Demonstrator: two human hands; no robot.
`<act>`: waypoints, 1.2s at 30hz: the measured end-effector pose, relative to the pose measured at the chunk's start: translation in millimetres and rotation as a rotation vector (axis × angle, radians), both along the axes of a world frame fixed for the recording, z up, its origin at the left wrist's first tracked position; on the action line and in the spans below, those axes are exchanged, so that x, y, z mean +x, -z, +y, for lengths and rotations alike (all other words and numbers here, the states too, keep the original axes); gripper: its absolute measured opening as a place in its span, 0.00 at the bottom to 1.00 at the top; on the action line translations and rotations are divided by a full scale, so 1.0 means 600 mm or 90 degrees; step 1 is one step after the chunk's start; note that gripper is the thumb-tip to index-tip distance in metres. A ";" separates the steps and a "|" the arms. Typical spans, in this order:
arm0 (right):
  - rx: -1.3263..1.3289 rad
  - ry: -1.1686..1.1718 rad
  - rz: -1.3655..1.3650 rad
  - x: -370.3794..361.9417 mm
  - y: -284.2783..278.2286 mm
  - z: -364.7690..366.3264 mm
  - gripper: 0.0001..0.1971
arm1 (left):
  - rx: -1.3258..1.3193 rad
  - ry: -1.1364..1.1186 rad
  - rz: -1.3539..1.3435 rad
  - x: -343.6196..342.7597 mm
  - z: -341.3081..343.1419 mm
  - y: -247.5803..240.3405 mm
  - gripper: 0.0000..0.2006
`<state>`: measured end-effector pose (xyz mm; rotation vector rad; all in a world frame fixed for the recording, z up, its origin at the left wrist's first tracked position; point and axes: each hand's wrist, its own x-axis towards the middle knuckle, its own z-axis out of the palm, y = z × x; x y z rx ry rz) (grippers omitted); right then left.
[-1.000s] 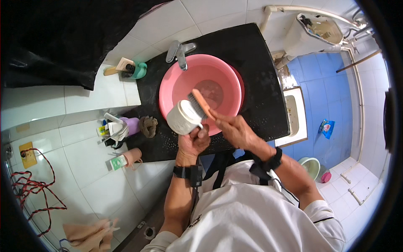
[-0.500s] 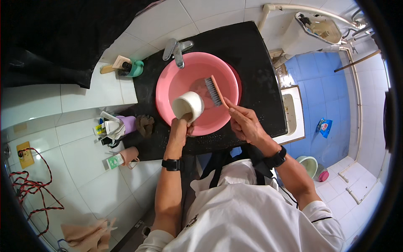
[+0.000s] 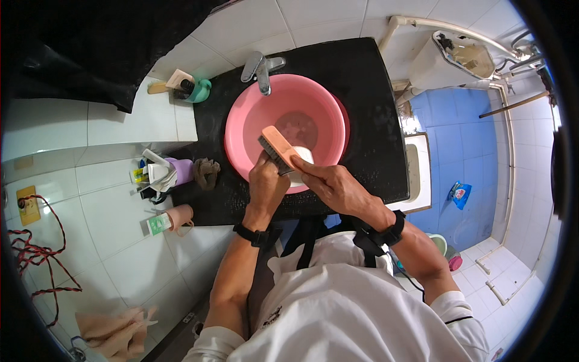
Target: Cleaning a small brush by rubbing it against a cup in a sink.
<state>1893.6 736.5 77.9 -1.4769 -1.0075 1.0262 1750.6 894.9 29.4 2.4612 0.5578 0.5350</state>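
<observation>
Over the front part of the pink basin (image 3: 330,111), my right hand (image 3: 341,188) grips a scrubbing brush (image 3: 279,143) with an orange back and grey bristles. The bristles face down and left, close to my left hand (image 3: 267,184). My left hand is closed on a white cup (image 3: 304,155), whose visible part lies behind the brush and my right fingers. The cup's opening and the left fingertips are hidden, so I cannot tell whether the bristles touch the cup. Water lies in the bottom of the basin.
A chrome faucet (image 3: 263,75) reaches over the basin's back rim. On the black counter (image 3: 377,120), left of the basin, are a crumpled brown cloth (image 3: 207,173), a purple container (image 3: 181,171) with tubes, and a pink mug (image 3: 181,218). A green bottle (image 3: 201,91) stands at the back left.
The brush has moved left and turned over, from beside the cup to above it, now showing its orange back. My hands have come together, and the cup has tipped and become mostly covered.
</observation>
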 end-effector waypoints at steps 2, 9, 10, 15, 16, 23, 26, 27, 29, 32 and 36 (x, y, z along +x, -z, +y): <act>-0.023 0.005 -0.015 0.009 0.017 -0.029 0.21 | 0.075 -0.103 0.045 -0.017 0.007 -0.001 0.08; -0.168 0.053 0.121 -0.015 0.019 -0.024 0.21 | 0.165 -0.084 0.000 0.001 0.037 -0.045 0.12; -0.167 0.051 0.121 -0.020 0.019 -0.020 0.21 | 0.166 -0.085 0.001 -0.004 0.039 -0.039 0.12; -0.043 0.076 0.052 -0.033 0.043 -0.011 0.21 | 0.125 -0.027 0.033 -0.008 0.036 -0.009 0.15; -0.046 0.102 0.037 -0.028 0.077 -0.021 0.21 | 0.164 -0.017 -0.001 -0.008 0.036 -0.001 0.14; -0.156 0.116 0.126 -0.030 0.053 -0.028 0.23 | 0.192 -0.002 -0.042 0.022 0.061 -0.010 0.17; -0.135 0.144 0.192 -0.024 0.050 -0.025 0.27 | 0.203 0.021 -0.045 0.021 0.070 -0.007 0.16; -0.134 0.147 0.191 -0.022 0.060 -0.022 0.27 | 0.171 0.033 -0.063 0.022 0.068 -0.002 0.18; -0.058 0.211 0.134 -0.016 0.075 -0.010 0.33 | 0.121 0.058 -0.075 0.024 0.058 -0.004 0.25; -0.228 0.066 -0.051 0.019 0.047 0.009 0.42 | 0.029 0.072 -0.073 0.029 0.035 -0.023 0.31; -0.188 0.047 -0.125 0.021 0.045 0.044 0.32 | 0.070 0.074 -0.079 0.051 0.022 -0.050 0.45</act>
